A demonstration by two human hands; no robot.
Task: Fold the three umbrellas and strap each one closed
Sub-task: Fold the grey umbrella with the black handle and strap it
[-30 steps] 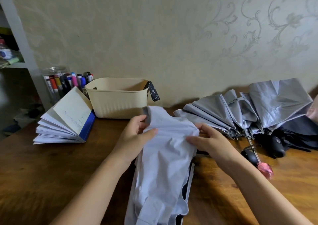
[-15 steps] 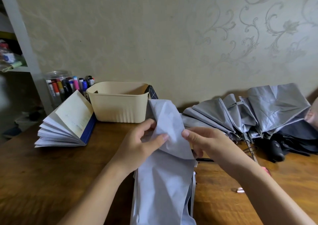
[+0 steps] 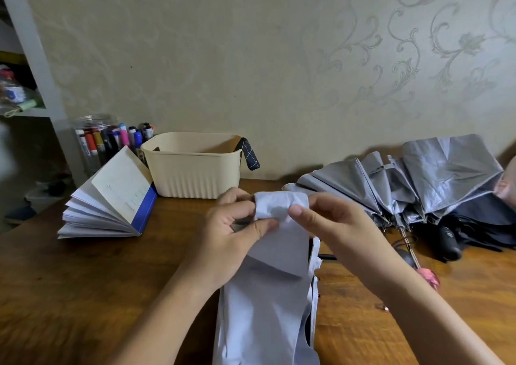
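Left hand (image 3: 234, 233) and right hand (image 3: 332, 225) pinch the pale umbrella (image 3: 268, 295) canopy fold between fingertips (no legible markings).

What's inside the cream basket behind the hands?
Only the far inner wall of the cream basket shows; its near wall hides the bottom, so any contents cannot be seen. A dark checked strap hangs over its right rim.
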